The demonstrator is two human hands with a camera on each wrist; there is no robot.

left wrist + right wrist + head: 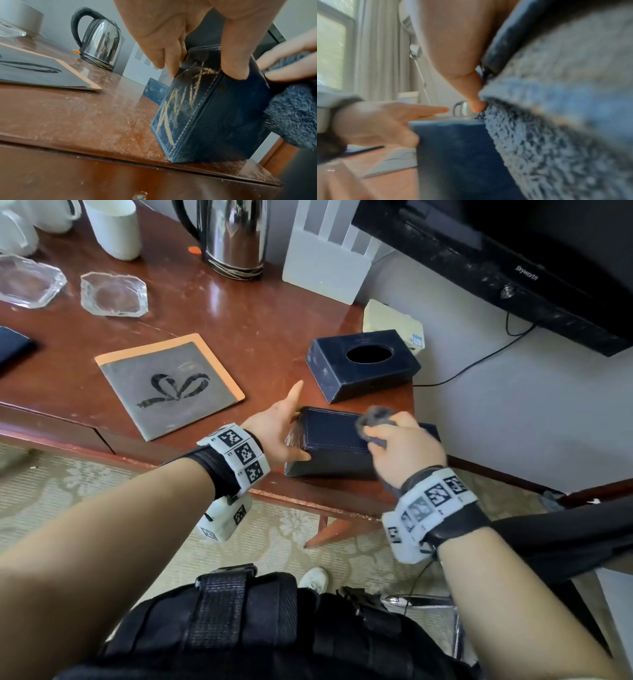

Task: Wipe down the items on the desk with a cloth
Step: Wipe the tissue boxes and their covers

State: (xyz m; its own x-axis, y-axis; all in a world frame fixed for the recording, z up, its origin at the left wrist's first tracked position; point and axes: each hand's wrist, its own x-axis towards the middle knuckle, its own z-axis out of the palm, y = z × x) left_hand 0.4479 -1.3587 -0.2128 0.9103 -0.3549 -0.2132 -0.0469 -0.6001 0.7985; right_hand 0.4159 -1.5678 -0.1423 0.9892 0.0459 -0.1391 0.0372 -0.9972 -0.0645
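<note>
Mid-wipe: the left hand [274, 428] grips the box [337, 440] at the tabletop's [239, 313] 5 o'clock edge, the right hand [404, 445] clutching the cloth [375, 419] atop it; next, probably its dusty end face.

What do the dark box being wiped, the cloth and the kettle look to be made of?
Dark box: apparently navy leather or leatherette, matte, with pale stitching along its edges and a dusty end face.
Cloth: fluffy grey-blue microfibre or terry, judging by its nubby pile.
Kettle: polished metal, likely stainless steel; mirror reflections, black handle.
</note>
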